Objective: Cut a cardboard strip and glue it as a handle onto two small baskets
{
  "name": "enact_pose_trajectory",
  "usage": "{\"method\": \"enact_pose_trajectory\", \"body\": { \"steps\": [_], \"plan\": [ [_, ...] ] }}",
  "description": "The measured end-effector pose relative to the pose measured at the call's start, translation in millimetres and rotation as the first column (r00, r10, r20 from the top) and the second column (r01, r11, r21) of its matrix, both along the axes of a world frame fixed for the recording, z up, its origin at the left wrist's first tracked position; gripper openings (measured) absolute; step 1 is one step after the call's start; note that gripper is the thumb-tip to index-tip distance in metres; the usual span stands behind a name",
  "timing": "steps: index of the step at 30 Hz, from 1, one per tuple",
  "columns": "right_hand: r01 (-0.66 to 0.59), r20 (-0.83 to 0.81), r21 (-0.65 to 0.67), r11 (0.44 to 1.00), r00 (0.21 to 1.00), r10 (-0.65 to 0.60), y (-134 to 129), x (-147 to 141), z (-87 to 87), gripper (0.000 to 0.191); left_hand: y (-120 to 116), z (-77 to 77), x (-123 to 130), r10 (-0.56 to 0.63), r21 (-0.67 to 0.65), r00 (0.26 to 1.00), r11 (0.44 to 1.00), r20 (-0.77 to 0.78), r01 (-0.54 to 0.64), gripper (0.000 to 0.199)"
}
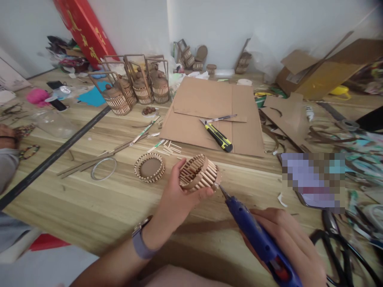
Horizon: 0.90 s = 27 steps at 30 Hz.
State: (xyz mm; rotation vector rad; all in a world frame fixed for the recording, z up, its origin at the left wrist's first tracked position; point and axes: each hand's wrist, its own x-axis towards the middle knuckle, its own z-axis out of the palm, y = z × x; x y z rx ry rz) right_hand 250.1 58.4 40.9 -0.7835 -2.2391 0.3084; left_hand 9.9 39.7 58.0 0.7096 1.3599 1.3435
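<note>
My left hand point(176, 195) grips a small round basket point(206, 172) made of light wooden sticks with a brown band, tilted on its side. In my right hand point(287, 235) is a blue glue gun point(254, 227), its metal nozzle at the basket's lower right edge. Left of the basket, a shallower stick-walled tray point(149, 168) with a brown base sits upright on the table. Several short loose sticks point(172, 148) lie just behind it. Farther left is a thin pale ring point(103, 169).
A cardboard sheet point(191, 127) bears a yellow-black utility knife point(218, 136) and a pen point(222, 118). Finished handled baskets point(116, 99) stand at the back left. Black scissors point(335, 239) and a blurred phone point(311, 179) lie right. Another person's arm point(7, 159) rests at the far left.
</note>
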Motion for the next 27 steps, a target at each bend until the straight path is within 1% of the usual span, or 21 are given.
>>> {"method": "enact_pose_trajectory", "body": {
  "steps": [3,7,10,16,18,20,21,22,23,24,25,26,27],
  "plan": [
    [-0.038,0.023,0.011,0.999,0.999,0.038,0.9,-0.2,-1.3,0.036,-0.5,-0.5,0.8,-0.013,0.000,1.000,1.000,-0.006,0.013,0.097],
    [-0.061,0.016,0.021,0.998,0.998,0.060,0.7,-1.8,-2.6,0.032,-0.8,0.2,1.1,-0.018,0.005,0.999,1.000,-0.027,0.018,0.096],
    [-0.002,-0.017,-0.009,1.000,1.000,0.002,-1.2,-6.3,-2.4,0.026,-0.5,1.0,1.0,-0.014,0.002,1.000,1.000,-0.024,0.014,0.097],
    [0.056,-0.057,0.008,0.998,0.997,-0.055,-2.6,-21.2,3.0,0.019,-0.4,3.8,-2.4,0.014,0.014,1.000,1.000,0.007,-0.014,0.097],
    [0.085,-0.075,-0.021,0.996,0.993,-0.086,-4.1,-24.0,5.5,0.015,-1.2,4.8,-3.6,0.017,0.034,1.000,0.999,0.003,-0.017,0.097],
    [0.141,-0.080,-0.090,0.986,0.986,-0.148,-6.7,-23.0,5.9,0.008,-2.5,5.4,-4.0,0.014,0.053,1.000,0.998,-0.019,-0.013,0.097],
    [0.190,-0.074,-0.142,0.971,0.977,-0.202,-7.9,-21.1,4.6,0.007,-3.1,5.3,-3.7,0.012,0.058,1.000,0.998,-0.027,-0.010,0.097],
    [0.256,-0.068,-0.206,0.945,0.959,-0.275,-8.7,-18.5,2.2,0.010,-3.8,5.2,-3.1,0.006,0.057,1.000,0.998,-0.027,-0.004,0.098],
    [0.324,-0.067,-0.282,0.903,0.932,-0.356,-8.9,-15.7,-1.0,0.016,-4.5,4.8,-2.1,-0.001,0.053,1.000,0.999,-0.020,0.002,0.098],
    [0.377,-0.080,-0.368,0.850,0.898,-0.433,-8.4,-13.3,-4.8,0.022,-5.1,4.4,-0.9,-0.010,0.047,1.000,0.999,-0.008,0.010,0.098],
    [0.400,-0.104,-0.465,0.790,0.861,-0.497,-7.2,-11.9,-8.5,0.027,-5.8,3.9,0.5,-0.022,0.046,1.000,0.999,0.001,0.021,0.098],
    [0.383,-0.141,-0.569,0.727,0.826,-0.546,-5.5,-12.1,-11.6,0.032,-6.5,3.4,2.1,-0.033,0.047,0.999,0.998,0.004,0.033,0.097],
    [0.327,-0.198,-0.668,0.669,0.788,-0.583,-3.6,-14.3,-13.3,0.036,-7.3,2.8,3.8,-0.046,0.049,0.999,0.998,0.001,0.046,0.096]
  ]
}}
